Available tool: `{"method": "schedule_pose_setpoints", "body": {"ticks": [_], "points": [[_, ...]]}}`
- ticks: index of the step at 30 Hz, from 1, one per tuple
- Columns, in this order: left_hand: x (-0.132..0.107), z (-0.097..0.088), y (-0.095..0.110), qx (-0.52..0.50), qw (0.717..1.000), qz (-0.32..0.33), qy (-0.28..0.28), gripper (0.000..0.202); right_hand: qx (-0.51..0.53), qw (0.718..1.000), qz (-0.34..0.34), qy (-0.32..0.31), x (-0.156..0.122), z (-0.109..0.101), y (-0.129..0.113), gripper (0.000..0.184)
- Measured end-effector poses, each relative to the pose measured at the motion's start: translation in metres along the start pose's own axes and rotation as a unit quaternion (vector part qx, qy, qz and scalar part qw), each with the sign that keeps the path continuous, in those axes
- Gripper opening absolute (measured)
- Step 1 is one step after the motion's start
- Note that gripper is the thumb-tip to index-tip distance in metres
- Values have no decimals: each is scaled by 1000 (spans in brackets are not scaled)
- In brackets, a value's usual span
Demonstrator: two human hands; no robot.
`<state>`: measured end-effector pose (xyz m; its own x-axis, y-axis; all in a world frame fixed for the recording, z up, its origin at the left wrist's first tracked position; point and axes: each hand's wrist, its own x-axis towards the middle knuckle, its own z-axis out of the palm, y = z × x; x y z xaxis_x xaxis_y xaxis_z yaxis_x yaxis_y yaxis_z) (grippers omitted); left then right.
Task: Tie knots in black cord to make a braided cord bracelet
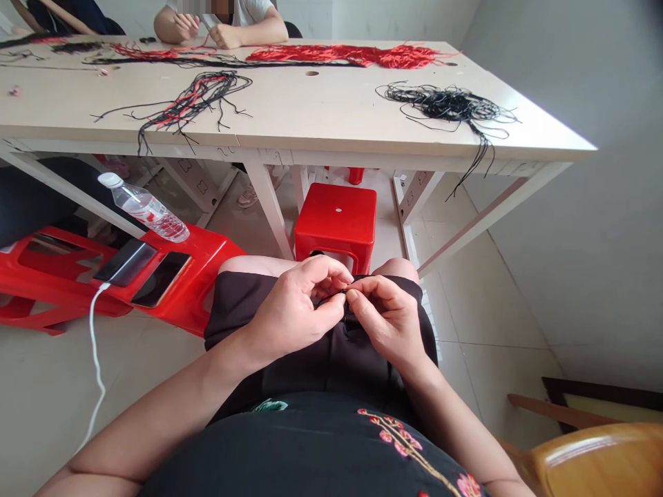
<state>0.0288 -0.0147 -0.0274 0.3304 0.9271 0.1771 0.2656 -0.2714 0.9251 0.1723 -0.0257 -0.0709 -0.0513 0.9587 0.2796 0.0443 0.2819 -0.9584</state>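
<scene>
While pinching a thin black cord (344,298) out in front of the near edge of the white table (290,93), well below its top: left hand (293,310) curled, thumb and fingertips closed on the cord from one side, a firm grasp, nothing released! Right hand (386,321) mirroring it from the other side, thumb and forefinger tight on the same cord, fingertips almost touching the left ones. Rest of the cord too thin to follow past the grip, lost against the black cloth (331,366) over the lap just below the hands.

Over on top of the table, toward its right end, a tangled heap of black cords (450,107), a few strands dropping past the edge. Toward its left half, a looser bundle of red and black cords (191,100), ends trailing over the near edge. Along the far side of the table, long red cord tassels (336,55) stretched out beside black strands. Just beyond that far side, a co-worker's hands (207,31) close together, whatever they hold too small to tell. Under the table, a red plastic stool (335,224). Left of the table's near leg, down low, a wider red stool (207,266) carrying two phones (160,279) and a tilted plastic water bottle (145,210), a white cable (96,359) hanging off toward the tiled floor (492,345)
</scene>
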Motion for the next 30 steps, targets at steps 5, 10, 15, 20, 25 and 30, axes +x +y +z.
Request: {"method": "schedule_pose_setpoints", "body": {"ticks": [5,10,15,20,25,30], "points": [[4,6,1,117,989,86,30,20,-18,1000,-10,12,-1,4,0,8],[5,8,1,108,988,95,64,17,-2,1000,-2,24,-3,9,-8,8],[3,3,2,-57,998,-8,29,15,28,998,11,57,1,4,-14,11],[6,-3,1,-152,981,-116,15,11,110,989,80,60,4,0,-8,14],[5,-3,-3,-158,978,-128,35,12,100,991,78,39,2,1,-8,11],[5,-2,-1,-139,983,-122,22,10,61,996,53,45,3,0,-8,8]]}}
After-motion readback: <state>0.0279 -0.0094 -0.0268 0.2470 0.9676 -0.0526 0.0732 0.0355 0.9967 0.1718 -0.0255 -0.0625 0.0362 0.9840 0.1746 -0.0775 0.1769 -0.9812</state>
